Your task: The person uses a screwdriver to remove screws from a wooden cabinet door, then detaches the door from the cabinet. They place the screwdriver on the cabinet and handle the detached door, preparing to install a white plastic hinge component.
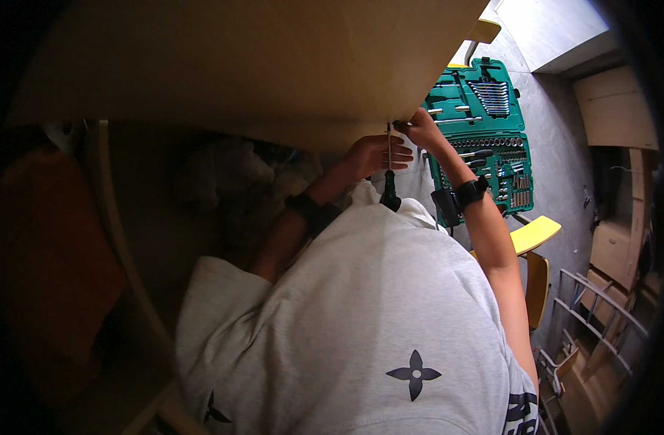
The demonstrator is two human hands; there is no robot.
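Observation:
A screwdriver stands nearly upright in the picture, its black handle [390, 191] against my light grey shirt and its thin metal shaft [389, 148] pointing up to the edge of a wooden panel [274, 65]. Behind the shaft is my left hand [379, 156], its fingers stretched out and apart, not wrapped round the handle. My right hand [423, 133] is at the panel's edge by the shaft's tip. Its fingers are pinched together on something small and dark that I cannot make out.
An open green tool case [484, 138] with sockets, wrenches and bits lies beyond my right forearm. Yellow chair parts [535, 233] stand beside it. A metal rack [600, 308] and wooden furniture [613, 250] are at the right. The dark cabinet interior at left has a curved wooden edge [122, 232].

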